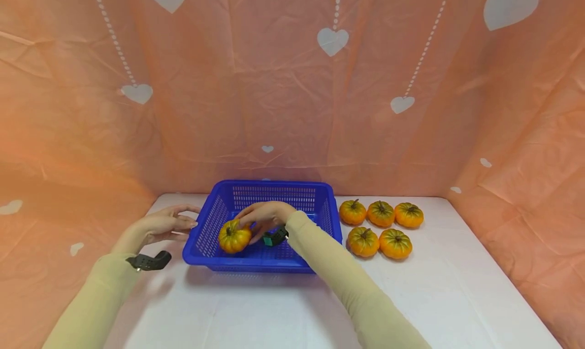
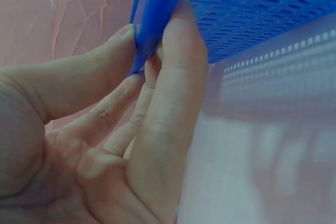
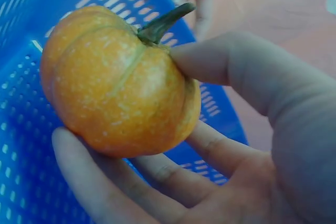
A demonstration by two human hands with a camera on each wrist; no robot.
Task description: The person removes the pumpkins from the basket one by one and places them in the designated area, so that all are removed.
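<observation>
My right hand (image 1: 266, 216) holds a small orange pumpkin (image 1: 234, 236) with a green stem, over the left part of a blue perforated plastic basket (image 1: 269, 265). In the right wrist view the thumb lies by the stem of the pumpkin (image 3: 121, 85) and the fingers curl beneath it, with the basket's slotted floor and wall behind. At the basket's left side, my left hand (image 1: 166, 224) pinches the rim. The left wrist view shows its thumb on one side of the blue rim (image 2: 157, 17) and fingers on the other.
Several more pumpkins (image 1: 381, 214) sit in two rows on the white table (image 1: 439, 283), right of the basket. An orange cloth with white hearts (image 1: 292, 100) hangs behind and along both sides. Each wrist wears a black strap (image 1: 148, 261).
</observation>
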